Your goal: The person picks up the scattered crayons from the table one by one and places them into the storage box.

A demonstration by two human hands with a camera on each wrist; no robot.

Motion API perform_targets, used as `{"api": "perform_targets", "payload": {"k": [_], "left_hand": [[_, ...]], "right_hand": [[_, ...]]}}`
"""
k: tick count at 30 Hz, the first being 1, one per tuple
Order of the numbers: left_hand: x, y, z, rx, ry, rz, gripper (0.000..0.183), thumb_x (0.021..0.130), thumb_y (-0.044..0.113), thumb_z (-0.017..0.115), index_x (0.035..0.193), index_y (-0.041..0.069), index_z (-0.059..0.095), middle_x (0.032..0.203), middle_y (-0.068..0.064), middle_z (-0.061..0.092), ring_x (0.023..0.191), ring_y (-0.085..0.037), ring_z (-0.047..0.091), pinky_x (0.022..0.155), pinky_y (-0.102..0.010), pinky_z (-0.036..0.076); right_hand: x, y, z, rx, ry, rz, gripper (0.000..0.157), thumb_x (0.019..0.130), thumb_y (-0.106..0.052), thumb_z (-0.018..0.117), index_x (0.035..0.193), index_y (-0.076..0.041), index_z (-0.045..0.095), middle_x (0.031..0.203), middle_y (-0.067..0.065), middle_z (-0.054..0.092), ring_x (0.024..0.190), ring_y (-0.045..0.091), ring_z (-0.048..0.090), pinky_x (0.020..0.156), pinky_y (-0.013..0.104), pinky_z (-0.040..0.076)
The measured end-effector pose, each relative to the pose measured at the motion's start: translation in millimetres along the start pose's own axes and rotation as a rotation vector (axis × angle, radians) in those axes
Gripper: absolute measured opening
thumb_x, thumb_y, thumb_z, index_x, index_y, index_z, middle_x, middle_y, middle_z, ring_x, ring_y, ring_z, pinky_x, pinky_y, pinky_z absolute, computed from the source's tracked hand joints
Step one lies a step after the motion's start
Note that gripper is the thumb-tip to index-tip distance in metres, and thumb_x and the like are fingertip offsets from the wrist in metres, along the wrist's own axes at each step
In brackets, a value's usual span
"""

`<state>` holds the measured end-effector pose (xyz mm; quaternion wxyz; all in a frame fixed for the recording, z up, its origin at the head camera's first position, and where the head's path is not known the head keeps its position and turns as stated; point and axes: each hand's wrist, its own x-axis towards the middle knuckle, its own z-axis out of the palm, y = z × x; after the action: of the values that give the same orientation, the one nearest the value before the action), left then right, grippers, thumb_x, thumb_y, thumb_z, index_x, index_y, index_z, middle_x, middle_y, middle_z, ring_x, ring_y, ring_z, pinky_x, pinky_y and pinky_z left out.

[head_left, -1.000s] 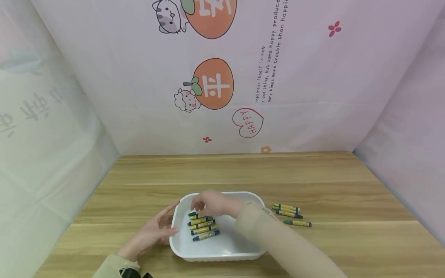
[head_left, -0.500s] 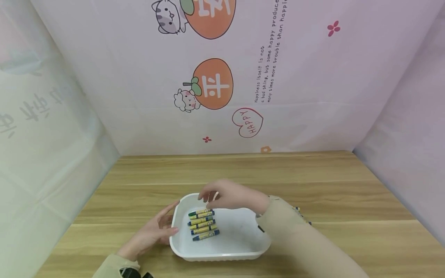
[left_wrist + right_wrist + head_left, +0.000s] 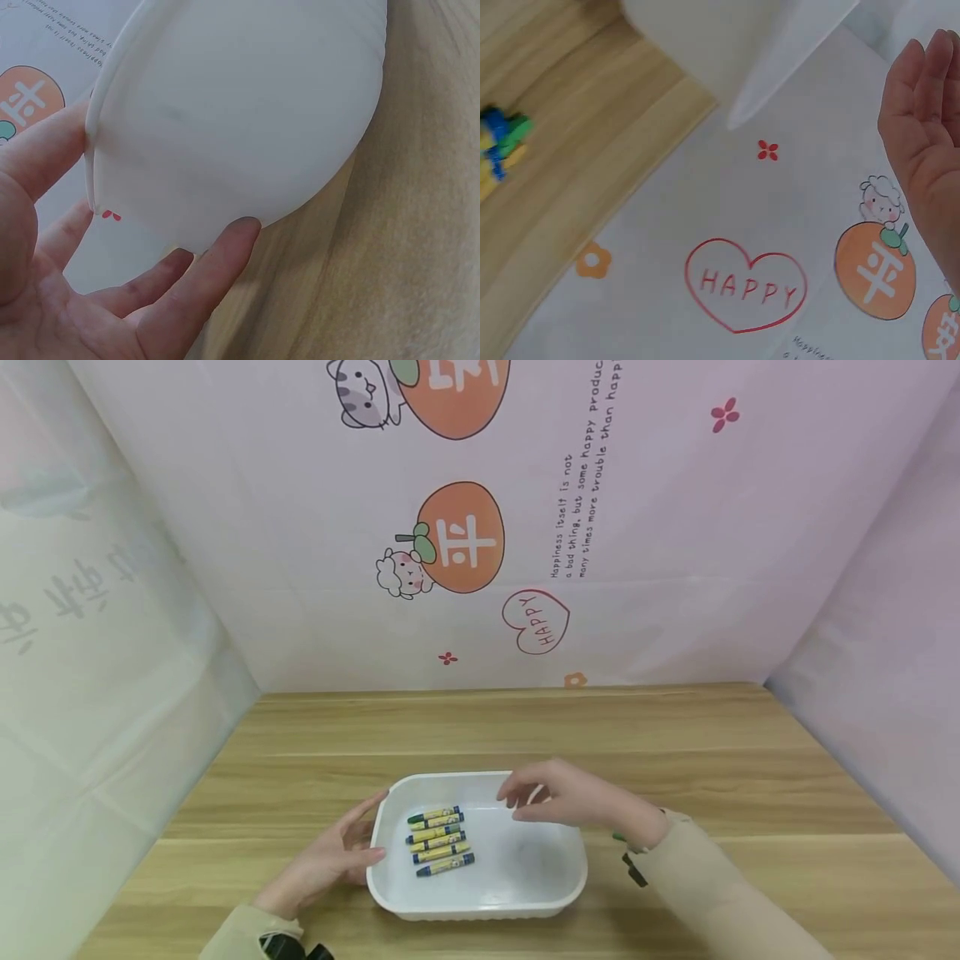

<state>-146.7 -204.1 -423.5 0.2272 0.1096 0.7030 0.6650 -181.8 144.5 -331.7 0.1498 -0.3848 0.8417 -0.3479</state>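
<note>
Several yellow-wrapped crayons (image 3: pixel 441 839) with green and blue ends lie side by side in the left half of a white plastic tray (image 3: pixel 525 902). My left hand (image 3: pixel 326 868) holds the tray's left end, thumb at the rim and fingers spread against the outer wall (image 3: pixel 247 150). Over the tray's right back part is my right hand (image 3: pixel 566 793), its fingers loosely bent with nothing between them. In the right wrist view this hand (image 3: pixel 930 127) shows at the right edge, away from the blurred crayons (image 3: pixel 502 146) on the table. My right forearm mostly hides those crayons in the head view.
The wooden table (image 3: pixel 300 752) carries the tray near its front. A printed white sheet (image 3: pixel 660 568) stands along the back, and pale sheets (image 3: pixel 112 693) close off both sides. A dark strap piece (image 3: pixel 633 870) shows at my right cuff.
My right hand has let go of a green-tipped crayon at the back of the row, lifted, and moved right across the tray. The left hand has stayed at the tray's end.
</note>
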Motion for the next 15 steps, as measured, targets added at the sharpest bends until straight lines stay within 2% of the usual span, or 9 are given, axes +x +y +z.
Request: {"api": "perform_targets", "payload": {"k": [5, 9, 15], "left_hand": [[0.6, -0.3, 0.4, -0.019, 0.003, -0.012, 0.089, 0.087, 0.010, 0.066, 0.152, 0.011, 0.005, 0.145, -0.041, 0.015, 0.115, -0.031, 0.052, 0.083, -0.048, 0.056], [0.5, 0.8, 1.6, -0.026, 0.005, -0.015, 0.089, 0.087, 0.008, 0.065, 0.152, 0.010, 0.004, 0.145, -0.041, 0.014, 0.115, -0.031, 0.053, 0.083, -0.048, 0.056], [-0.1, 2.8, 2.7, -0.017, 0.016, -0.028, 0.090, 0.087, 0.010, 0.066, 0.152, 0.011, 0.005, 0.145, -0.041, 0.015, 0.114, -0.030, 0.054, 0.083, -0.047, 0.056]], "right_hand": [[-22, 19, 1.4, 0.034, 0.048, 0.010, 0.021, 0.089, -0.014, 0.064, 0.109, -0.008, 0.066, 0.098, 0.005, 0.067, 0.090, 0.007, 0.060, 0.079, 0.024, 0.056], [-42, 37, -0.2, 0.065, 0.118, 0.026, 0.025, 0.090, -0.017, 0.063, 0.111, -0.003, 0.065, 0.099, 0.010, 0.067, 0.091, 0.006, 0.059, 0.080, 0.025, 0.055], [-74, 62, -7.1, 0.048, 0.191, 0.097, 0.032, 0.090, -0.021, 0.064, 0.114, 0.000, 0.063, 0.102, 0.010, 0.068, 0.092, 0.002, 0.058, 0.078, 0.023, 0.054]]}}
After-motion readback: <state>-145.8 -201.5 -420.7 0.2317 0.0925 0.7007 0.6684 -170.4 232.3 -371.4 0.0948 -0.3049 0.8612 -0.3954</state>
